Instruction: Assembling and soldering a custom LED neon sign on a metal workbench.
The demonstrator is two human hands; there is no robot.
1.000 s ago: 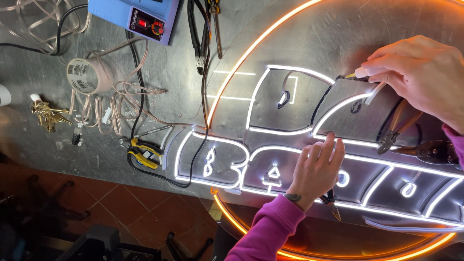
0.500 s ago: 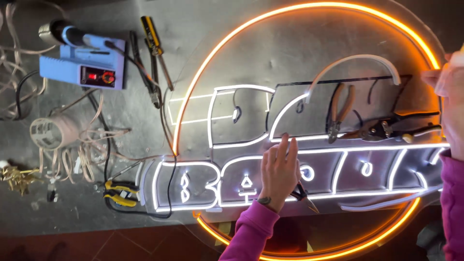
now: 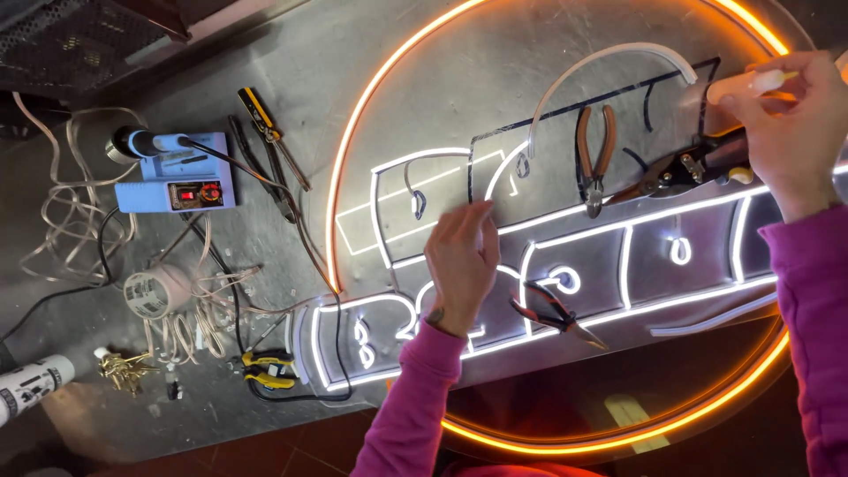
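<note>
While the glowing orange ring (image 3: 353, 150) of the neon sign (image 3: 654, 256) spreads across the grey counter (image 3: 371, 53), the left hand (image 3: 461, 265) lies released on the sign's white lit letters, fingers loosely curled. Up at the ring's right edge, the right hand (image 3: 791, 132) pinches the end of a white flexible strip (image 3: 601, 60), just above tin snips (image 3: 685, 170) and orange-handled pliers (image 3: 594, 150).

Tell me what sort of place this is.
Probably a sign-making workshop: a lit white-and-orange neon-style sign lies on a metal workbench, beside a blue soldering station and orange-handled pliers.
</note>
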